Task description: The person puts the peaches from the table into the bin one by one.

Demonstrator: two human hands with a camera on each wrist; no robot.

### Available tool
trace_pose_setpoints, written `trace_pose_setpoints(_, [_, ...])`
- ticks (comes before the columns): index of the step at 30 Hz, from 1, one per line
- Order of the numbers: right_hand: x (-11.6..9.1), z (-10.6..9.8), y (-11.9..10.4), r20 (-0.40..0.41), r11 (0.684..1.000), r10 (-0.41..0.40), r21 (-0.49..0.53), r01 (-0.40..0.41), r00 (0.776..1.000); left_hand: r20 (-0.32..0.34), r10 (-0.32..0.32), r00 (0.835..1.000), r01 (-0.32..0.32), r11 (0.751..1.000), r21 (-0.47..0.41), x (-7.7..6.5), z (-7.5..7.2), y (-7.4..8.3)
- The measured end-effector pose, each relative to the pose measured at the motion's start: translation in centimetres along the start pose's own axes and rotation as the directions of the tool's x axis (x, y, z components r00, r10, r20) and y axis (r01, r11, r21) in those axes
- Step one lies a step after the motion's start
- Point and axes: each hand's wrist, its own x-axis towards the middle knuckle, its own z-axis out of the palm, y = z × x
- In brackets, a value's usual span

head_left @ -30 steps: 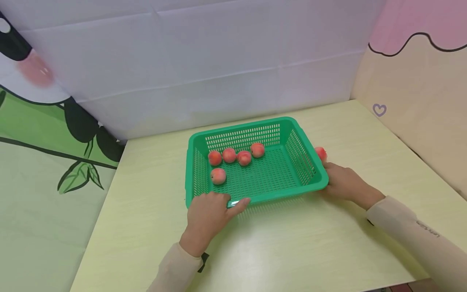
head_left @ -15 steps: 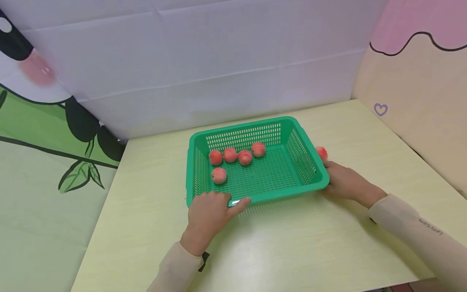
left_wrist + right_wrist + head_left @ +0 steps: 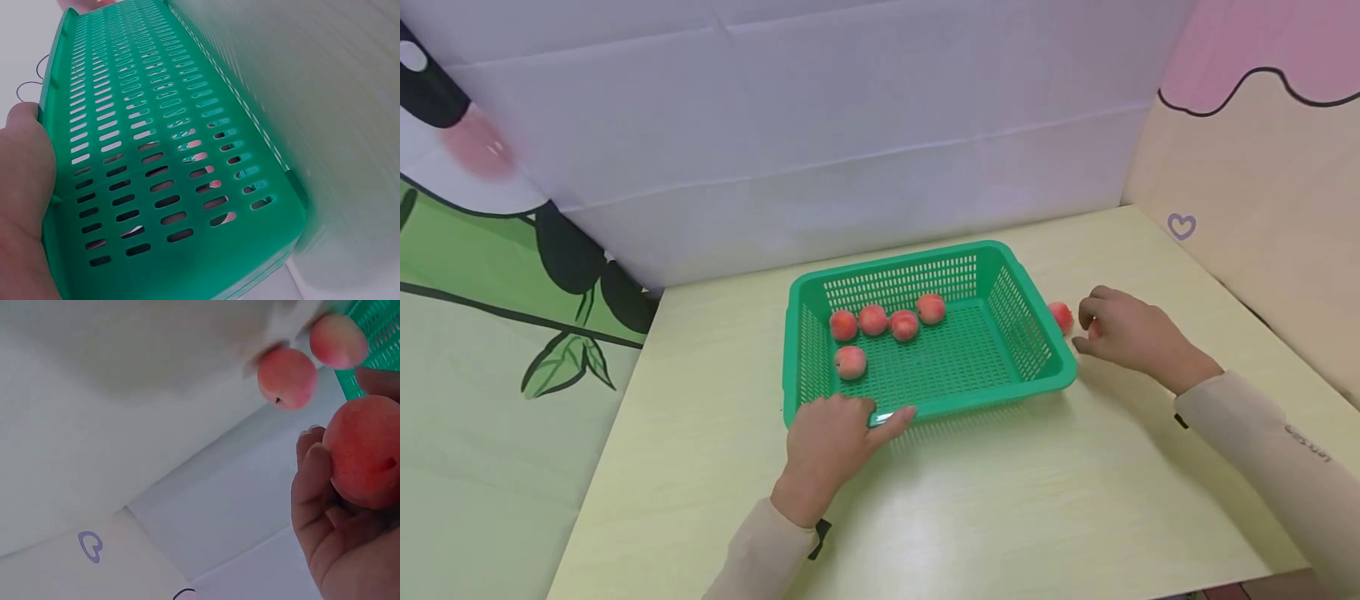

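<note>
A green plastic basket (image 3: 947,406) stands on the table, with several red-pink peaches (image 3: 850,362) along its left and back part. My left hand (image 3: 831,442) grips the front rim near the left corner, the thumb lying along the rim; the left wrist view shows the slotted basket wall (image 3: 187,269) beside the hand (image 3: 25,206). Right of the basket, my right hand (image 3: 1138,337) holds a peach (image 3: 365,453) in curled fingers. Two more peaches lie on the table close to the basket's right side, a nearer peach (image 3: 287,378) and another peach (image 3: 339,341).
The pale wooden table (image 3: 700,450) carries the basket and loose peaches. A white cloth wall (image 3: 850,125) rises behind it. Printed panels stand at the left (image 3: 490,450) and right (image 3: 1262,217) sides.
My right hand has come away from beside the basket's right wall, moving right and up, and a peach now shows in its fingers. The left hand and basket have stayed in place.
</note>
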Motion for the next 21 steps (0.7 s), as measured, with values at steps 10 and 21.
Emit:
trace_pose_setpoints(10, [1.7, -3.0, -0.9, -0.033, 0.998, 0.055, 0.037, -0.054, 0.998, 0.022, -0.006, 1.000, 0.006, 1.000, -0.009, 0.0, -0.1, 0.0])
trace_pose_setpoints(21, [3.1, -4.2, -4.3, -0.137, 0.998, 0.021, 0.070, -0.012, 0.990, 0.013, 0.004, 1.000, -0.004, 1.000, 0.008, 0.0, -0.3, 0.1])
